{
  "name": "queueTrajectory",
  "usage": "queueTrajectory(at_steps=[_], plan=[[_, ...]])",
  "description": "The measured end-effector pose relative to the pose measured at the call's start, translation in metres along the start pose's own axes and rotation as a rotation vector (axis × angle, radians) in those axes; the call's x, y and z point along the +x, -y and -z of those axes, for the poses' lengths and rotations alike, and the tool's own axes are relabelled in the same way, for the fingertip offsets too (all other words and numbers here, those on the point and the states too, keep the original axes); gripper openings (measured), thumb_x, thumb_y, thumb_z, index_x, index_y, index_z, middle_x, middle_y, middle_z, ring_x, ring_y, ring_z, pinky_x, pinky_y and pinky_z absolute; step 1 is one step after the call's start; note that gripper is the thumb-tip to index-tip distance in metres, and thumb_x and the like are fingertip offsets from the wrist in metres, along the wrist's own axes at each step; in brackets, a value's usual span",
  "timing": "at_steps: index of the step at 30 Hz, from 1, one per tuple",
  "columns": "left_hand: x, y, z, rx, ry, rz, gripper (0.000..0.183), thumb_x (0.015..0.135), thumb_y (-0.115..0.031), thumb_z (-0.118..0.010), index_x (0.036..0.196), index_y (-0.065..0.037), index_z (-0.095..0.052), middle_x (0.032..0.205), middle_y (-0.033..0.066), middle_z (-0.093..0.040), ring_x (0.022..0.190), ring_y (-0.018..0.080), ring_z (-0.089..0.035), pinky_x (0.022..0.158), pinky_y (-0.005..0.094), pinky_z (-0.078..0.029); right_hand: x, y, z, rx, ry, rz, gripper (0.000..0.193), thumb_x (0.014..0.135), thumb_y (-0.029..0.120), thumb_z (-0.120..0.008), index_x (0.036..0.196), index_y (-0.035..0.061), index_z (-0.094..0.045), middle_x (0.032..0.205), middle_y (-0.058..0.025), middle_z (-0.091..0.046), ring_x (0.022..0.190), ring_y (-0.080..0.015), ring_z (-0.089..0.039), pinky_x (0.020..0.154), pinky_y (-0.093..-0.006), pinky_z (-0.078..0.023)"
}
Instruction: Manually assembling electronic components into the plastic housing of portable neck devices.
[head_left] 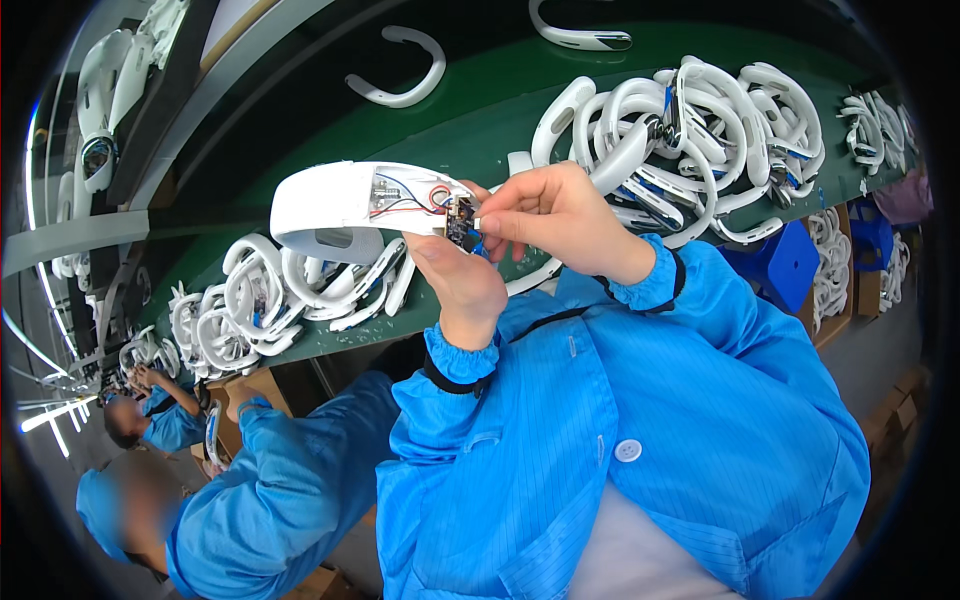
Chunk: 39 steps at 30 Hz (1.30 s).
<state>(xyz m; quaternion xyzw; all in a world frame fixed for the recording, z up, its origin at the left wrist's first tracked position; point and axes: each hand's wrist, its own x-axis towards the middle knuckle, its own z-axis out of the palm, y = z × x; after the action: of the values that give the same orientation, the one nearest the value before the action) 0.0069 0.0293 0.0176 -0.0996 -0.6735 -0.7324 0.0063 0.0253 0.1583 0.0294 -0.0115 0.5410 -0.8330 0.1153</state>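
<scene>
Housing (pixel 318 205): white and curved, held up above the green table (pixel 465 125), its open end toward the person's right.
Wiring: red and blue wires (pixel 408 207) lie in the exposed recess and run to a small dark circuit board (pixel 460 222) at that end.
Left hand (pixel 460 285): gripping the housing from below near the board, thumb along the near side.
Right hand (pixel 555 215): thumb and forefinger pinched together at the board's outer edge; what sits between the tips is too small to tell.
Right heap (pixel 745 115): white curved pieces piled and overlapping on the table, beyond the right hand.
Left heap (pixel 265 290): more such pieces along the near edge, to the left of and below the housing.
Loose pieces: one white arc (pixel 405 100) beyond the housing, another arc (pixel 585 40) farther right at the far side.
Clothing: blue smock (pixel 690 430) with gathered cuffs and a white button.
Co-workers: two people in blue at the left, one nearer (pixel 270 490), one farther (pixel 175 428).
Lower right: blue plastic item (pixel 785 265) beside the table, its kind unclear.
</scene>
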Motion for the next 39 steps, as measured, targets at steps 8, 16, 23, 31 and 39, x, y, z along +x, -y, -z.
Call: queueTrajectory(at_steps=[8, 16, 23, 31, 39], plan=[[-0.002, 0.005, -0.005, 0.02, -0.066, -0.014, 0.086, 0.077, -0.08, -0.022, 0.107, -0.002, -0.044, 0.088, 0.0053, -0.052, 0.075, 0.0114, -0.051, 0.059, 0.0212, -0.041, -0.002, -0.013, -0.007, 0.003, -0.086, 0.093, 0.013, 0.083, 0.001, -0.054, 0.09, -0.0066, -0.061, 0.075, -0.0102, -0.065, 0.065, -0.0126, -0.062, 0.056, -0.0227, -0.05], [0.0, 0.007, -0.002, -0.004, -0.041, -0.046, 0.081, 0.081, -0.076, -0.024, 0.107, -0.002, -0.044, 0.087, 0.0063, -0.052, 0.074, 0.0122, -0.051, 0.058, 0.0217, -0.041, -0.002, -0.007, 0.0, -0.003, -0.042, 0.11, 0.017, 0.081, -0.002, -0.054, 0.095, -0.0082, -0.062, 0.08, -0.0131, -0.065, 0.072, -0.0143, -0.063, 0.065, -0.0255, -0.052], [0.004, 0.008, -0.006, 0.09, -0.123, -0.158, 0.081, 0.083, -0.072, -0.024, 0.105, 0.004, -0.039, 0.09, 0.0107, -0.049, 0.077, 0.015, -0.05, 0.065, 0.0265, -0.042, -0.005, -0.012, -0.013, -0.266, -0.215, 0.172, 0.017, 0.075, 0.006, -0.063, 0.088, -0.0042, -0.064, 0.077, -0.0087, -0.066, 0.069, -0.012, -0.063, 0.061, -0.0232, -0.051], [0.0, 0.002, -0.005, 0.109, -0.138, -0.159, 0.083, 0.082, -0.073, -0.021, 0.108, 0.005, -0.037, 0.091, 0.0109, -0.049, 0.081, 0.016, -0.048, 0.073, 0.0293, -0.04, -0.001, -0.011, -0.01, -0.604, -0.367, 0.461, 0.006, 0.068, 0.003, -0.063, 0.071, 0.001, -0.058, 0.063, -0.0062, -0.059, 0.054, -0.0118, -0.057, 0.047, -0.0232, -0.044], [0.008, -0.021, 0.02, -0.261, -0.181, 0.084, 0.077, 0.086, -0.07, -0.016, 0.107, -0.001, -0.043, 0.074, 0.0153, -0.058, 0.066, 0.0231, -0.056, 0.063, 0.0323, -0.045, 0.005, -0.038, 0.024, -0.727, -0.076, 0.356, 0.014, 0.071, -0.002, -0.05, 0.081, -0.0007, -0.059, 0.075, -0.0108, -0.061, 0.066, -0.021, -0.058, 0.059, -0.0308, -0.045]])
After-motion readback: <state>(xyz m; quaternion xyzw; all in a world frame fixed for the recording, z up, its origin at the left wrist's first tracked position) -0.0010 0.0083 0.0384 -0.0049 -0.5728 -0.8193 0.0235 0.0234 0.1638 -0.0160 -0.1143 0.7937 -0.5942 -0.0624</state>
